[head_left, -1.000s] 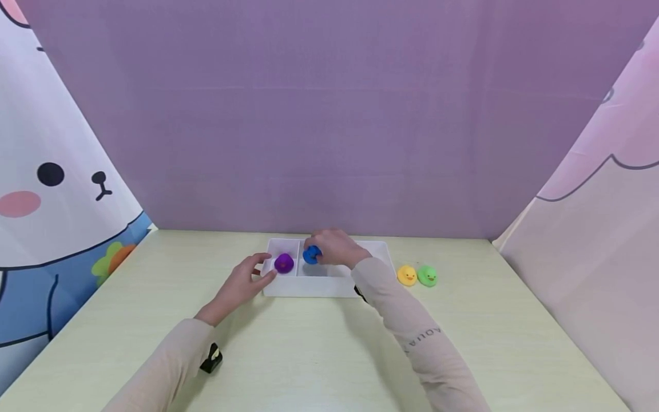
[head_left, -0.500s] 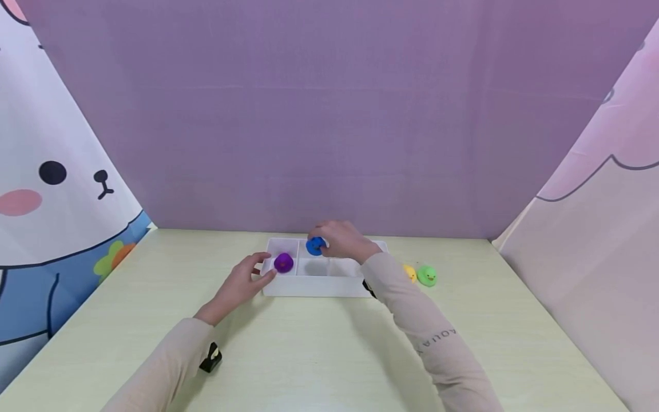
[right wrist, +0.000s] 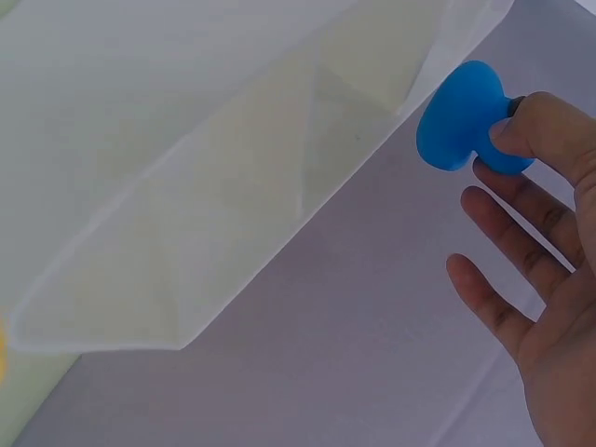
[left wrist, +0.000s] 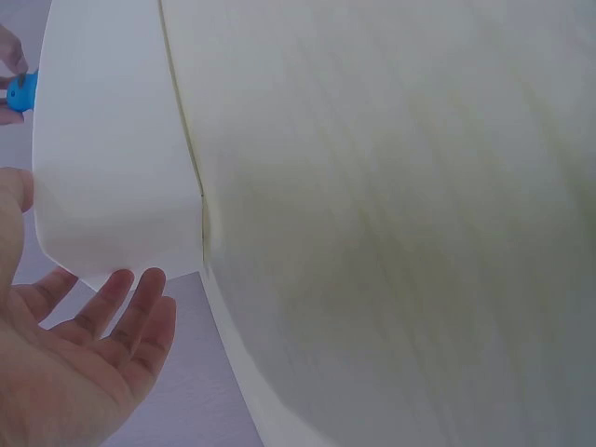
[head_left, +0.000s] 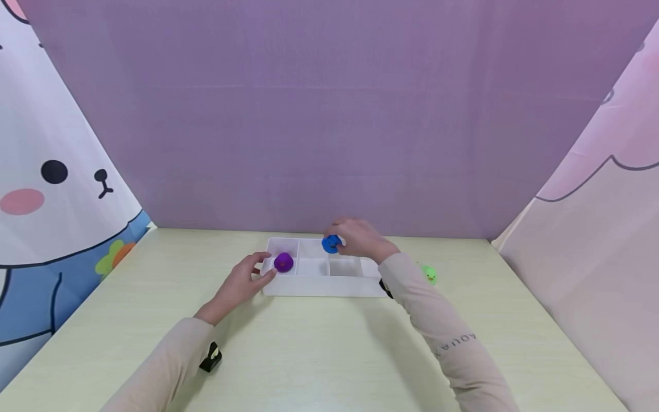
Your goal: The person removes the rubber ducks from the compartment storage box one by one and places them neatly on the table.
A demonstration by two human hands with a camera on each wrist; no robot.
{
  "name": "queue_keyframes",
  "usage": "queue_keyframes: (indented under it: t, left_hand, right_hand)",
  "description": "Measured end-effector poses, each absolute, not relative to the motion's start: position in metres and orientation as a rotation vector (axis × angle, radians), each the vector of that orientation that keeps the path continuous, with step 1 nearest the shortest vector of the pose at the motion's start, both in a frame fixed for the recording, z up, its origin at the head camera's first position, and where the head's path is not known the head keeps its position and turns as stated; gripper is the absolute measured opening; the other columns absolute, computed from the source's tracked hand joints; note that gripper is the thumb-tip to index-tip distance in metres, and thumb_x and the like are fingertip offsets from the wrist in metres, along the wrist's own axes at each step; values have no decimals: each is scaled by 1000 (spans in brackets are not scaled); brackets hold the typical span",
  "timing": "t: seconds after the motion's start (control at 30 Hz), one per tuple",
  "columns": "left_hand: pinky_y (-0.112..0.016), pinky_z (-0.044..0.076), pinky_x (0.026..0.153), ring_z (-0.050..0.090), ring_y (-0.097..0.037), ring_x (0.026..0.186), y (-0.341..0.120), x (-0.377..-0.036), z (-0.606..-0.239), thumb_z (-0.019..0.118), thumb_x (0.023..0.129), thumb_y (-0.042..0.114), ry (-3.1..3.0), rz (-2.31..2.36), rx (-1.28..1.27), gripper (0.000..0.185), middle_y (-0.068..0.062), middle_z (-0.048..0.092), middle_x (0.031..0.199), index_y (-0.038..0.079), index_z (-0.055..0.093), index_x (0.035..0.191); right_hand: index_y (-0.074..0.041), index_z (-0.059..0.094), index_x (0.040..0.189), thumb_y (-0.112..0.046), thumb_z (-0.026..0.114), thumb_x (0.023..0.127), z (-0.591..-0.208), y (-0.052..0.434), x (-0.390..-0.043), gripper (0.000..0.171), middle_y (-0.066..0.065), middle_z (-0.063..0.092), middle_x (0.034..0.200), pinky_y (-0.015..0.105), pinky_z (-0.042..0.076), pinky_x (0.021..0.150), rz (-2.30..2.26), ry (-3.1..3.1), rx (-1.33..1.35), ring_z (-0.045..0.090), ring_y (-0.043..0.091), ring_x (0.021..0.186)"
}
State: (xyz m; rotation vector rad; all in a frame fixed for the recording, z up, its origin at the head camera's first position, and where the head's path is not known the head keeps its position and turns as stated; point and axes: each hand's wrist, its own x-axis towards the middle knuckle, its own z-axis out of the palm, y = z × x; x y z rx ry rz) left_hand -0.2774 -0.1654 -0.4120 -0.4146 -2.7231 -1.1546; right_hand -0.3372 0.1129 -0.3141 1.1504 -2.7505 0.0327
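My left hand (head_left: 239,289) rests its spread, relaxed fingers against the left end of a white divided tray (head_left: 324,287). In the left wrist view, the fingertips (left wrist: 154,279) touch the tray's end wall. A purple toy duck (head_left: 284,262) sits in the front left compartment, right by that hand. Above the back middle of the tray, my right hand (head_left: 357,237) pinches a blue toy duck (head_left: 331,244) between thumb and forefinger. The right wrist view shows the blue duck's wide, rounded base (right wrist: 452,121) held clear of the tray, the other fingers spread loosely.
A green toy duck (head_left: 429,274) stands on the table (head_left: 309,349) right of the tray, partly behind the right sleeve. Yellow shows at the left edge of the right wrist view. A purple cloth wall (head_left: 329,126) rises behind the tray.
My right hand has lifted the blue duck from over the second compartment column and carried it right and back. The sleeve now covers the yellow duck. My left hand has stayed put.
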Motion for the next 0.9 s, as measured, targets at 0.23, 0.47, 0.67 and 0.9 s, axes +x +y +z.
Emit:
queue_keyframes:
  t: [0.23,0.47,0.67,0.9]
  left_hand:
    - [-38,52,75,59,-33,96,-164,-277,-412,59,88,34,-2730,-1157,-411,53,-21,50,126,5,45,131]
    - [-38,52,75,59,-32,96,-163,-276,-411,59,88,32,-2733,-1140,-401,51,-21,51,125,6,46,129]
    - [-38,52,75,59,-31,96,-163,-276,-411,59,88,33,-2736,-1138,-401,53,-20,51,125,4,45,130]
    - [-39,52,76,59,-32,97,-164,-278,-413,59,88,35,-2738,-1136,-393,53,-20,51,125,5,45,130]
  right_hand:
    - [-19,65,109,-14,68,80,-317,132,-337,30,-2,63,104,34,51,81,29,-2767,1119,57,16,96]
    - [-18,66,107,-11,69,78,-320,154,-336,30,-1,63,101,37,51,80,54,-2754,1096,57,16,93]
    - [-18,66,108,-12,70,77,-320,173,-336,31,0,63,106,38,52,83,43,-2781,1040,59,18,97]
    - [-15,67,106,-9,71,76,-318,195,-332,31,2,63,106,40,52,82,51,-2777,1008,59,21,97]
